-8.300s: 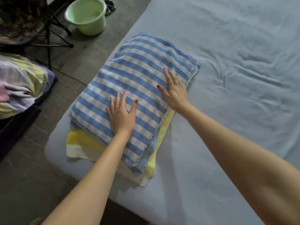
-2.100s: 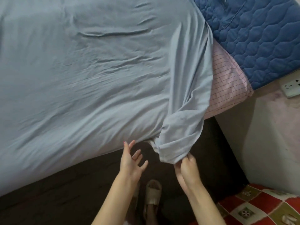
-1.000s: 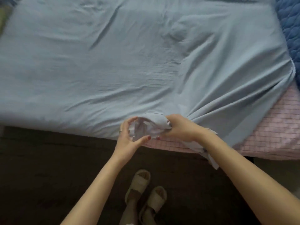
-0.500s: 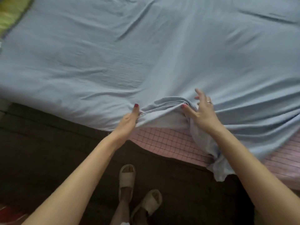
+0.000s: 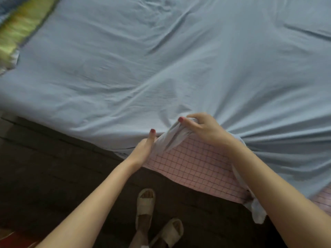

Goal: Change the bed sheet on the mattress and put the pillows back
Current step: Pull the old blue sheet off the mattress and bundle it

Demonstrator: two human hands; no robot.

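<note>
Dark floor (image 5: 53, 176) runs along the near side of the bed, and most of the view is taken up by the light blue sheet (image 5: 161, 68) spread over the mattress, wrinkled with creases fanning out from where it's being gathered. Under the lifted edge you can see the mattress (image 5: 193, 163) itself, pink with a thin dark grid pattern (only that near strip is exposed, plus a bit at the far right).

Right hand (image 5: 206, 129) has its fingers curled round a bunched fold of the sheet right at the mattress edge, thumb on top. Left hand (image 5: 145, 147) is just beside it at the same fold, thumb up against the fabric; its fingers are tucked behind the cloth so I can't tell how they're sitting. A loose tail of sheet hangs down off the mattress side under the right forearm.

Top left corner there's a blurry yellow-green striped pillow (image 5: 19, 29) lying on the bed. Down on the floor, two feet in beige sandals (image 5: 145, 204), and a sliver of red tile (image 5: 16, 238) at the bottom left.
</note>
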